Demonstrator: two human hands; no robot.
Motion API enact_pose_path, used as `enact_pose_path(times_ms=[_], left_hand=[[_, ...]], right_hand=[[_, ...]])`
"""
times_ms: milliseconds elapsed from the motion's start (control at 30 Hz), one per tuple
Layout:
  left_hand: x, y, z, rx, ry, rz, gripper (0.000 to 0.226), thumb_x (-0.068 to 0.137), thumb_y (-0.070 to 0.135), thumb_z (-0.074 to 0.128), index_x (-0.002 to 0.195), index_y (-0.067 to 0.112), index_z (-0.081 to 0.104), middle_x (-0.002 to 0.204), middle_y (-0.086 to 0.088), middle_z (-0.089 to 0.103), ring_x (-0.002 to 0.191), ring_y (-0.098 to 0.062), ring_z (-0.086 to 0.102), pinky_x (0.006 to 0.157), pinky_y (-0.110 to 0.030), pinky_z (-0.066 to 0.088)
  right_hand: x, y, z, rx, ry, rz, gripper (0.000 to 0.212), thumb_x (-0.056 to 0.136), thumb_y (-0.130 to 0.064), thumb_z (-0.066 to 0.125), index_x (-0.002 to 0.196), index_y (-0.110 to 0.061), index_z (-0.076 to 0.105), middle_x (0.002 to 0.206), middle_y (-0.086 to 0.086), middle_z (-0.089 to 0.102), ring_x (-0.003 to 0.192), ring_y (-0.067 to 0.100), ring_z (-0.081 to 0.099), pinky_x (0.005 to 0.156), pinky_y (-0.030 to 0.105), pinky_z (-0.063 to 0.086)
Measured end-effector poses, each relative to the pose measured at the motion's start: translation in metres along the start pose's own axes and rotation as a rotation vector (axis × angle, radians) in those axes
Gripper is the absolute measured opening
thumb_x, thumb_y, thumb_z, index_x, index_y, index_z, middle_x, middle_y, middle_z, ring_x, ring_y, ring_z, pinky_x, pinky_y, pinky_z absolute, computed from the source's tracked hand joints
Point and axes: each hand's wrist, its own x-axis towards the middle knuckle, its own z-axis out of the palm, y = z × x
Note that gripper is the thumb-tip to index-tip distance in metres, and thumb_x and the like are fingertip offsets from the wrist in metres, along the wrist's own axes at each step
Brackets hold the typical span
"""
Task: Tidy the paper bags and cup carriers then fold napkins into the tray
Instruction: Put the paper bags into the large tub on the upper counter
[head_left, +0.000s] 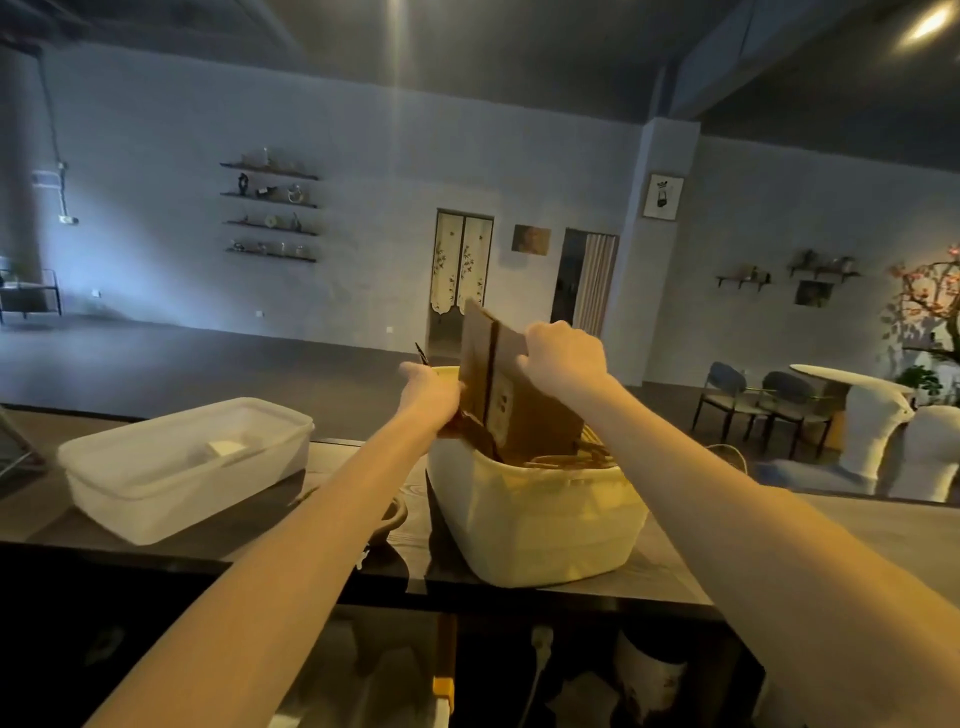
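Note:
A flat brown paper bag (498, 384) stands upright in a yellowish plastic bin (535, 525) on the dark counter. My right hand (563, 358) grips the bag's right top edge. My left hand (431, 397) holds its lower left side at the bin's rim. More brown paper pieces with handles (571, 457) lie inside the bin behind the bag. To the left sits a clear plastic tray (171, 488) with a small white napkin (228, 448) inside.
A brown round object (395, 517) peeks out between my left arm and the bin. The counter's front edge runs below the bin, with shelves underneath. Chairs and white tables stand far right across the room.

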Motion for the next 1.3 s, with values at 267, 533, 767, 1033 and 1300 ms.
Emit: enact_pose_path(times_ms=[267, 533, 767, 1033, 1300], left_hand=[[-0.004, -0.003, -0.001, 0.082, -0.034, 0.131, 0.021, 0.097, 0.016, 0.043, 0.117, 0.011, 0.048, 0.094, -0.01, 0.054, 0.069, -0.014, 0.051, 0.057, -0.022, 0.046], [-0.015, 0.0, 0.005, 0.018, 0.078, 0.148, 0.014, 0.098, 0.014, 0.042, 0.111, 0.013, 0.038, 0.095, -0.004, 0.049, 0.083, -0.015, 0.053, 0.077, -0.028, 0.051], [-0.023, 0.004, 0.009, 0.087, 0.144, 0.164, 0.02, 0.101, 0.028, 0.033, 0.114, 0.013, 0.038, 0.098, -0.004, 0.051, 0.085, -0.014, 0.052, 0.083, -0.031, 0.05], [-0.061, 0.032, 0.011, 0.209, 0.38, 0.337, 0.03, 0.099, 0.033, 0.037, 0.116, 0.014, 0.052, 0.111, -0.004, 0.061, 0.094, -0.017, 0.057, 0.072, -0.025, 0.042], [-0.109, 0.072, 0.081, -0.157, -0.1, 0.536, 0.023, 0.1, 0.023, 0.037, 0.085, 0.016, 0.053, 0.07, -0.001, 0.052, 0.061, -0.01, 0.047, 0.057, -0.019, 0.039]], right_hand=[[-0.014, -0.009, -0.021, 0.144, -0.683, 0.026, 0.041, 0.095, -0.013, 0.053, 0.134, -0.006, 0.045, 0.121, 0.016, 0.057, 0.09, 0.024, 0.063, 0.053, 0.022, 0.054], [-0.024, -0.008, -0.009, 0.098, -0.398, -0.124, 0.029, 0.097, -0.009, 0.048, 0.124, -0.005, 0.056, 0.097, 0.011, 0.061, 0.083, 0.019, 0.063, 0.066, 0.02, 0.05], [-0.044, -0.011, -0.017, 0.428, -0.63, -0.053, 0.037, 0.1, -0.028, 0.043, 0.129, -0.008, 0.053, 0.115, 0.008, 0.061, 0.1, 0.02, 0.06, 0.086, 0.027, 0.05], [-0.053, 0.029, -0.025, 0.646, -0.414, -0.066, 0.031, 0.098, -0.024, 0.047, 0.123, -0.011, 0.059, 0.104, 0.0, 0.061, 0.094, 0.012, 0.06, 0.082, 0.022, 0.051], [-0.085, 0.111, -0.03, 0.78, -0.078, 0.133, 0.019, 0.099, -0.015, 0.045, 0.106, -0.013, 0.062, 0.089, -0.004, 0.064, 0.08, 0.006, 0.06, 0.069, 0.013, 0.048]])
